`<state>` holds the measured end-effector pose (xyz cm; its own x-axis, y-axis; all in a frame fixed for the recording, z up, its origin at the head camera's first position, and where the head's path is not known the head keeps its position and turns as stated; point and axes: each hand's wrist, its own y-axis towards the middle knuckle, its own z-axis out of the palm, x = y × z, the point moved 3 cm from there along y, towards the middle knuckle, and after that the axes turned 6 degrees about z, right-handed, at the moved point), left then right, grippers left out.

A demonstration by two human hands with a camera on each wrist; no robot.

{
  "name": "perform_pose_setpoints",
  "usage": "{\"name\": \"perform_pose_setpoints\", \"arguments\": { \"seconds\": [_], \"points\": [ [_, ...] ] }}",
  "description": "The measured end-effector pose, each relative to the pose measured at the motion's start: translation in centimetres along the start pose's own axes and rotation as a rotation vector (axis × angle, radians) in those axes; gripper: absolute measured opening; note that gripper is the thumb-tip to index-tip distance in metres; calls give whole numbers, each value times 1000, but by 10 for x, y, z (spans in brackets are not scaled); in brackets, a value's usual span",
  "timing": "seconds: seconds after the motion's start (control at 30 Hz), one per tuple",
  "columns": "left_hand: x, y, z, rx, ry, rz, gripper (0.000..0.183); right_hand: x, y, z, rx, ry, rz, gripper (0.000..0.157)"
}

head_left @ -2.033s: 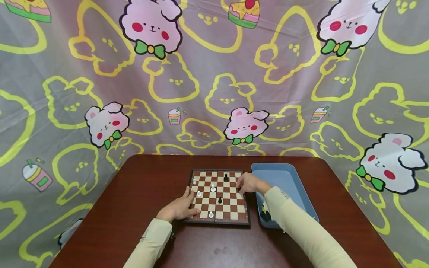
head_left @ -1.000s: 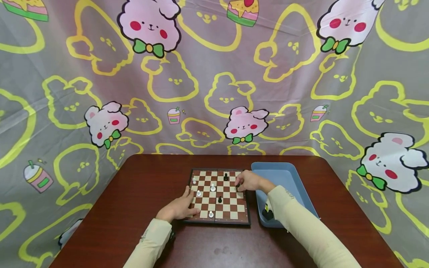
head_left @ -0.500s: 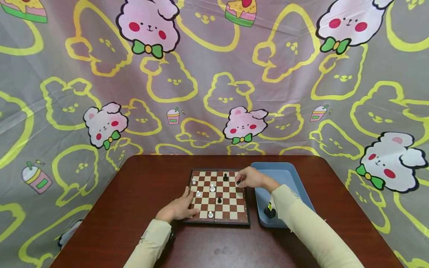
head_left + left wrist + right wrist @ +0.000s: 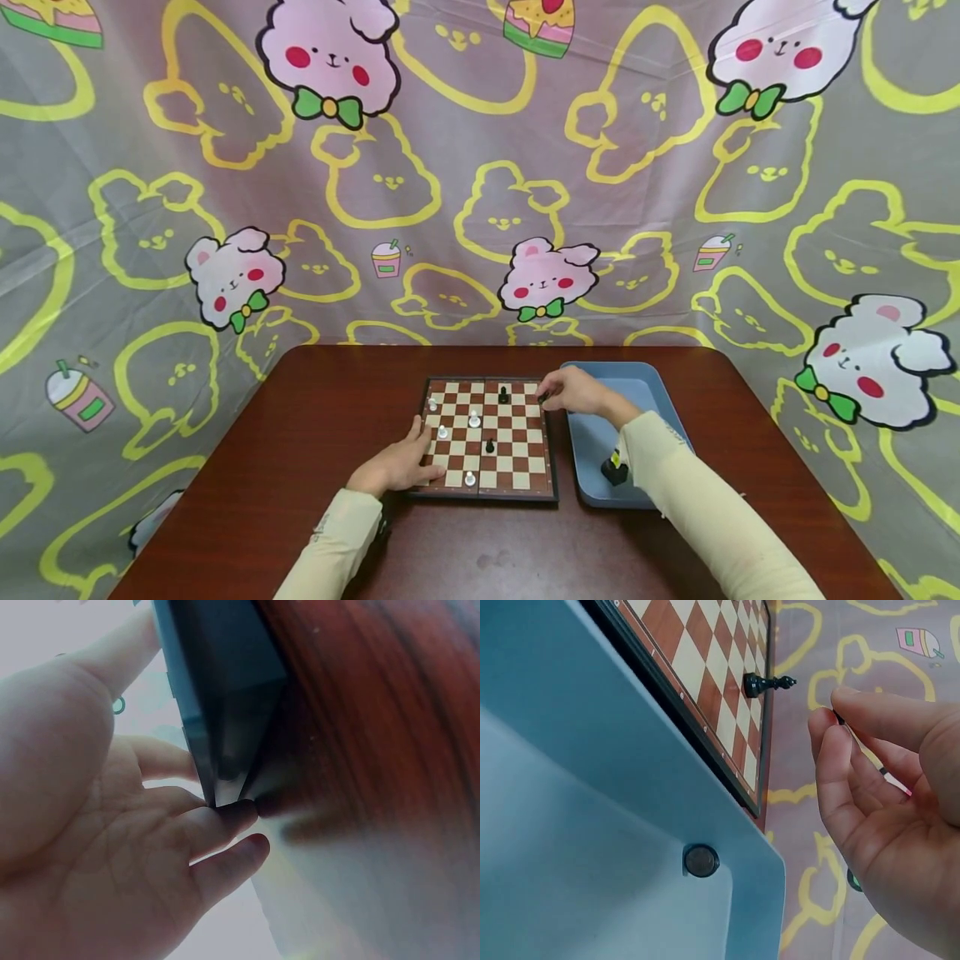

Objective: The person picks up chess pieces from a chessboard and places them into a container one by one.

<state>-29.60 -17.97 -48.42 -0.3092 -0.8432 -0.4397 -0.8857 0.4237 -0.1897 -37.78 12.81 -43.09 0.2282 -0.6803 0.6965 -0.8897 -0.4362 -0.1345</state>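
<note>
My left hand (image 4: 397, 463) lies spread over the near-left corner of the chessboard (image 4: 520, 467). In the left wrist view its fingers (image 4: 225, 862) touch the board's dark edge (image 4: 225, 682). Above the board's far-right corner, my right hand (image 4: 576, 390) pinches a black chess piece (image 4: 543, 398) between thumb and fingers, which mostly hide it. Two black pieces stand on the board, one at the back (image 4: 503, 395) and a black pawn-like one (image 4: 490, 447) nearer. Several white chess pieces (image 4: 474, 419) stand on the left half.
Right beside the board is a blue tray (image 4: 637, 396), partly under my right forearm. A small round black thing (image 4: 701, 860) lies in the tray's corner. A black device (image 4: 615, 470) hangs at my right wrist. Patterned cloth (image 4: 465, 275) surrounds the brown table (image 4: 330, 400).
My right hand has lifted the black chess piece from the board's right side and moved it away and rightward to the far-right corner. My left hand has stayed in place.
</note>
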Motion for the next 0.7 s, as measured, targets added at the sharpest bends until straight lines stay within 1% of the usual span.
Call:
{"name": "perform_pose_setpoints", "arguments": {
  "seconds": [0.2,0.4,0.57,0.7],
  "points": [
    [0,-1,-1,-5,1,-9,87,-7,-4,-8,-23,26,37,21],
    [0,0,1,-2,2,-14,87,-17,-8,-18,-55,17,46,22],
    [1,0,1,2,3,-8,86,-31,-9,-24,-60,33,54,25],
    [1,0,1,1,9,-5,86,-41,-8,-28,-70,26,58,24]
  ]
}}
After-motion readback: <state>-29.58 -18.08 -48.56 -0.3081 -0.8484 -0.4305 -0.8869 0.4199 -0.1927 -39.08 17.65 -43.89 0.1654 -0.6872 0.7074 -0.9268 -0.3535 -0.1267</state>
